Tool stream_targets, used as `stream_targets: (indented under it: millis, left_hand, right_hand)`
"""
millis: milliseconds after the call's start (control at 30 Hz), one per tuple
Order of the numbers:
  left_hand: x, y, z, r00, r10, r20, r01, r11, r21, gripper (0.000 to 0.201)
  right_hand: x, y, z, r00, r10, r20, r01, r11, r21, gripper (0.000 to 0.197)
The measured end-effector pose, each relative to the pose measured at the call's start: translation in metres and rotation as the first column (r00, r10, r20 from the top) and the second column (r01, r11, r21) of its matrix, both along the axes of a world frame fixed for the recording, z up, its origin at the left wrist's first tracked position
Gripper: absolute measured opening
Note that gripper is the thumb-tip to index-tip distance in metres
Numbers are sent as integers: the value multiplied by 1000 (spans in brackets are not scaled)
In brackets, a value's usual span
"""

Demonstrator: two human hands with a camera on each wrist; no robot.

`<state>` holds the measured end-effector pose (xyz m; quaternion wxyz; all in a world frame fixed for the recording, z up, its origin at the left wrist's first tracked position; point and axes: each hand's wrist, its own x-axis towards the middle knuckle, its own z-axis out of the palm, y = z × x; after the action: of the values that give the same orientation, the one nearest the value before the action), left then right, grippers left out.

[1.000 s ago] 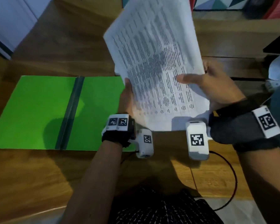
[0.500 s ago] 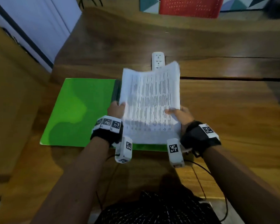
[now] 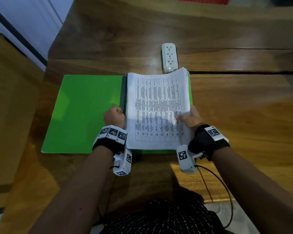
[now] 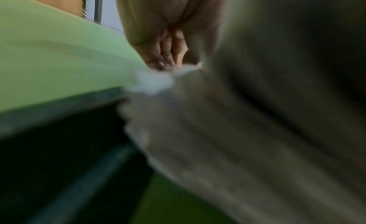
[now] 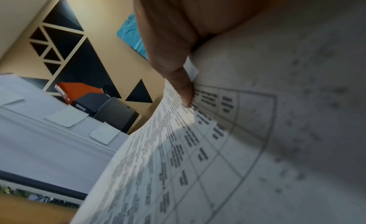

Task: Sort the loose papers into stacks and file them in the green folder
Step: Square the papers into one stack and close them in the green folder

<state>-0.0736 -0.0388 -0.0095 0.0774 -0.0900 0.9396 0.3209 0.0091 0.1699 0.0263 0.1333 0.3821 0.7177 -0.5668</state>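
Both hands lower the white printed paper stack (image 3: 156, 110) onto the open green folder's (image 3: 85, 114) right half: right hand (image 3: 189, 118) pinching its edge, left hand (image 3: 114, 116) seemingly gripping underneath. Next, release squarely.

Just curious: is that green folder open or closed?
Open. The folder lies spread flat on the table, spine showing, with the papers on its right half.

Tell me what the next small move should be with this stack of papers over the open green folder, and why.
Probably lower the paper stack flat onto the right half of the green folder and let go. Both the left hand and right hand hold its side edges, its left edge already lines up with the folder's spine, but its far end bows upward near the power strip.
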Motion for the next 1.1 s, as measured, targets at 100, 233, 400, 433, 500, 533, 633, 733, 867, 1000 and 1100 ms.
stream_targets:
  millis: [100, 233, 400, 433, 500, 533, 633, 733, 867, 1000, 1100]
  left_hand:
    - [2, 5, 2, 997, 36, 69, -41, 997, 69, 43]
    - [16, 17, -1, 981, -172, 87, 183, 974, -136, 41]
    - [24, 22, -11, 988, -145, 47, 152, 969, -197, 34]
    - [25, 23, -12, 989, -140, 54, 148, 969, -197, 34]
    - [25, 25, -11, 990, -129, 64, 139, 972, -188, 34]
    - [25, 26, -11, 988, -135, 69, 145, 973, -182, 33]
    - [28, 35, -10, 977, -190, 91, 201, 972, -120, 33]
    - [35, 41, -6, 964, -234, 124, 241, 969, -45, 40]
    - [30, 17, 4, 990, 9, 140, 10, 991, -136, 55]
    - [24, -52, 11, 896, 353, 269, -306, 931, -200, 102]
    - [30, -100, 11, 824, 459, 332, -381, 883, -276, 122]
  right_hand:
    - [-3, -5, -6, 999, -44, 7, 43, 997, 63, 57]
    - [-10, -5, -9, 998, -30, 52, 20, 984, 179, 70]
    - [-1, 6, -9, 970, -71, 234, -48, 883, 467, 83]
    - [-1, 7, -10, 969, -88, 232, -21, 903, 429, 82]
    - [-1, 10, -11, 976, -143, 164, 100, 964, 245, 70]
    - [0, 12, -9, 977, -160, 144, 137, 978, 160, 62]
    - [8, 25, -4, 990, -111, 91, 96, 983, 158, 42]
    - [18, 42, -2, 989, -120, 87, 99, 972, 215, 42]
    - [28, 53, -4, 979, -170, 111, 145, 969, 202, 57]
    - [28, 35, -4, 987, -149, 59, 95, 842, 531, 75]
    - [29, 5, 2, 986, 136, 96, -164, 698, 697, 83]
